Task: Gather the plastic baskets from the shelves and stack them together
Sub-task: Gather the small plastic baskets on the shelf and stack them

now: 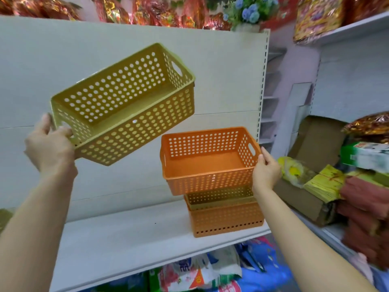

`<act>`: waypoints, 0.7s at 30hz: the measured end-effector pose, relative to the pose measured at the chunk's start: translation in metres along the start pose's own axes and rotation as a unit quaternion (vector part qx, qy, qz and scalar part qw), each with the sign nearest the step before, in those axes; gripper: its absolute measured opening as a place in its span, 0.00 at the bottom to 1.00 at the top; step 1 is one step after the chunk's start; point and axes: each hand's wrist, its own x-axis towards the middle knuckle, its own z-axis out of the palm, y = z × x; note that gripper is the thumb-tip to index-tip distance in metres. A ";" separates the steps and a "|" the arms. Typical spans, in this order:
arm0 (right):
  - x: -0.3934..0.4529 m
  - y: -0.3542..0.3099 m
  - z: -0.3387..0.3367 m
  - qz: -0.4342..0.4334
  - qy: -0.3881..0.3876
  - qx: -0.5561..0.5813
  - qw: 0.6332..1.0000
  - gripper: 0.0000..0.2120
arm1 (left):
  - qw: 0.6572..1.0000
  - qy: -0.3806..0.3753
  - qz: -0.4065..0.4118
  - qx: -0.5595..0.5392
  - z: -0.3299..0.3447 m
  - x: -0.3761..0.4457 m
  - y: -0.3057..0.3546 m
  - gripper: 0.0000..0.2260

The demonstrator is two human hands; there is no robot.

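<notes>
My left hand (51,144) grips the near end of a yellow perforated basket (126,106), which hangs tilted in the air above the white shelf (126,239). My right hand (265,171) holds the right end of an orange basket (206,161) by its rim. That orange basket sits just above a small stack: a yellow basket (221,197) nested inside another orange basket (227,220) standing on the shelf. Whether the held orange basket touches the stack, I cannot tell.
A cream back panel (63,60) rises behind the shelf. To the right, a second shelf holds a cardboard box (311,199), yellow paper bundles (324,184) and red stacks (366,207). Packaged goods (200,272) lie below; foil decorations and blue flowers (250,11) sit on top.
</notes>
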 end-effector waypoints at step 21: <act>0.063 0.019 -0.023 0.080 -0.040 -0.140 0.986 0.15 | 0.971 -0.095 0.020 0.218 0.128 -0.151 -0.010 0.16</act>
